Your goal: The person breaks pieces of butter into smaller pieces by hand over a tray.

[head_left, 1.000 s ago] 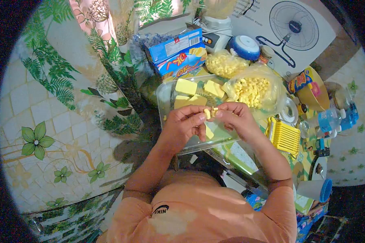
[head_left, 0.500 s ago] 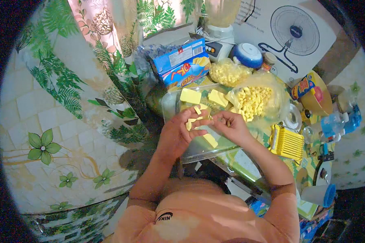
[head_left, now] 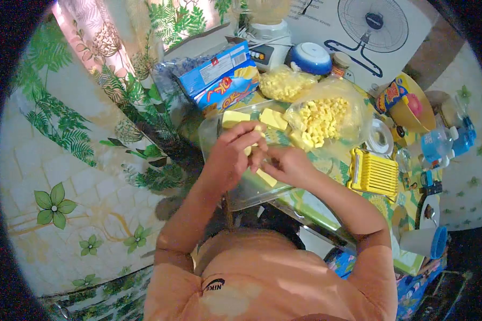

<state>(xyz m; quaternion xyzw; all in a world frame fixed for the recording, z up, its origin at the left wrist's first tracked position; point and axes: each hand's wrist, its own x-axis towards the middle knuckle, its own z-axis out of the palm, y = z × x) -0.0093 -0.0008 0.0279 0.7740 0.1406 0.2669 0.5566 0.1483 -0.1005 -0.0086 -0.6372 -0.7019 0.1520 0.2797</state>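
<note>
My left hand (head_left: 233,155) is closed over the clear plastic tray (head_left: 241,200), its curled fingers around a small pale-yellow piece (head_left: 258,129) that shows at the fingertips. Close against it, my right hand (head_left: 290,165) has its fingers pinched together; what they hold, if anything, is hidden. Smooth yellow blocks lie in the tray: one slab (head_left: 234,118) at the far left, another block (head_left: 273,119) beside it, and a strip (head_left: 266,177) below my hands. At the tray's right side, a clear bag (head_left: 353,104) of small yellow cubes lies with its cubes exposed.
Behind stand a second bag of yellow pieces (head_left: 288,84), a blue snack box (head_left: 225,80), a blender base (head_left: 270,45) and a blue-white bowl (head_left: 310,58). To the right are a yellow ribbed slicer (head_left: 377,174), a tape roll (head_left: 379,136), bottles (head_left: 436,144) and a cup (head_left: 423,242).
The view has shifted, so the table things appear further left and higher. My left fingers have curled in more over the yellow piece, and my right hand has closed in next to them.
</note>
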